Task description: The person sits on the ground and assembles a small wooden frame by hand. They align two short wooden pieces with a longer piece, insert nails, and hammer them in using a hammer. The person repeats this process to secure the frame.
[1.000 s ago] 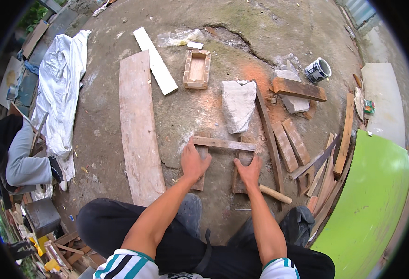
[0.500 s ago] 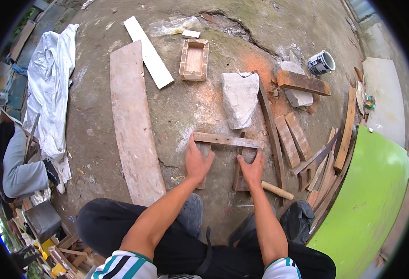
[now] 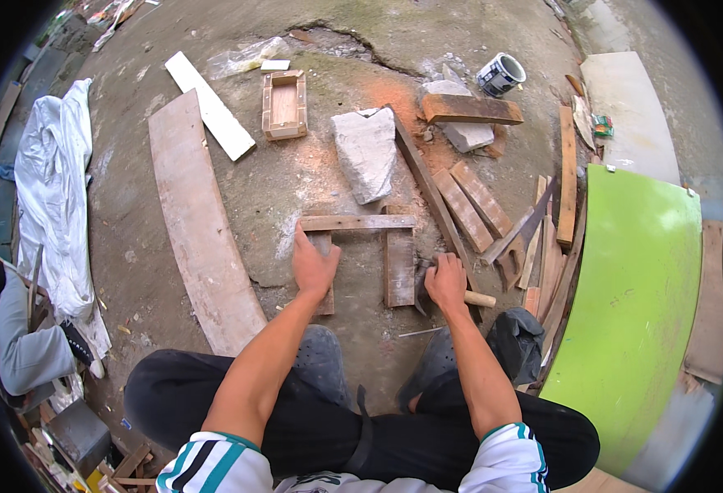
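Note:
A narrow wooden strip [image 3: 360,223] lies across the far ends of two short boards, the left board [image 3: 325,302] and the right board [image 3: 399,269], making a U-shaped frame on the ground. My left hand [image 3: 314,267] is closed around the corner where the strip meets the left board. Just right of the frame, my right hand [image 3: 446,281] is closed on a hammer [image 3: 481,299] close to its head. The dark metal head shows partly beside my fingers, and the wooden handle points right. A thin metal rod [image 3: 421,332] lies nearer my feet.
Beyond the frame sits a rough concrete block [image 3: 364,156]. A long board [image 3: 205,222] lies left, a small wooden box [image 3: 284,105] farther off. To the right are a handsaw [image 3: 511,263], several wood strips and a green panel [image 3: 637,279]. Another person's leg [image 3: 29,329] shows far left.
My right hand has left the strip's right end and moved nearer and right, onto the hammer. My left hand stays at the left corner. The whole view has shifted.

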Available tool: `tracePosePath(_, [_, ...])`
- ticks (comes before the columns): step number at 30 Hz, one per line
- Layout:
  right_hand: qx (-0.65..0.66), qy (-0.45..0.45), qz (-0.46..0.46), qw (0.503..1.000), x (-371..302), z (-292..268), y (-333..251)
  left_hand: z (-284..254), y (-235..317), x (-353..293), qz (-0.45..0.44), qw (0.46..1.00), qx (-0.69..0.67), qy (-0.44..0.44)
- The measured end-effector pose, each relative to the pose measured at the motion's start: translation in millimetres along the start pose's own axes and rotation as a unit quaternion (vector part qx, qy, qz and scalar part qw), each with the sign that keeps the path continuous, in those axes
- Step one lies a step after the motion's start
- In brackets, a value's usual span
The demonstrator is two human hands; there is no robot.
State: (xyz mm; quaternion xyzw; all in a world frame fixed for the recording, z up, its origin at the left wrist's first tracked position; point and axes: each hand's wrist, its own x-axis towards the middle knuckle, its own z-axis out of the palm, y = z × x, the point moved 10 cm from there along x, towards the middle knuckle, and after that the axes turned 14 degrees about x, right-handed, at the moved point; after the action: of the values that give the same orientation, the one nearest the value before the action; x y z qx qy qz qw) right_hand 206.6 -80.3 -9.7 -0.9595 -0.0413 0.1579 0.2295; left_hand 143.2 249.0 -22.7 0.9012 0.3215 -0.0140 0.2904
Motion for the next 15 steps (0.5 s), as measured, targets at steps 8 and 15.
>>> tracePosePath(8, [-0.011, -0.100, 0.114, 0.988, -36, -5, 54, 2, 3, -2, 0.006, 1.000, 0.023, 0.009])
tracePosePath(15, [-0.084, -0.014, 0.208, 0.974, -57, -59, 84, 0, 17, -5, 0.032, 0.998, 0.047, 0.013])
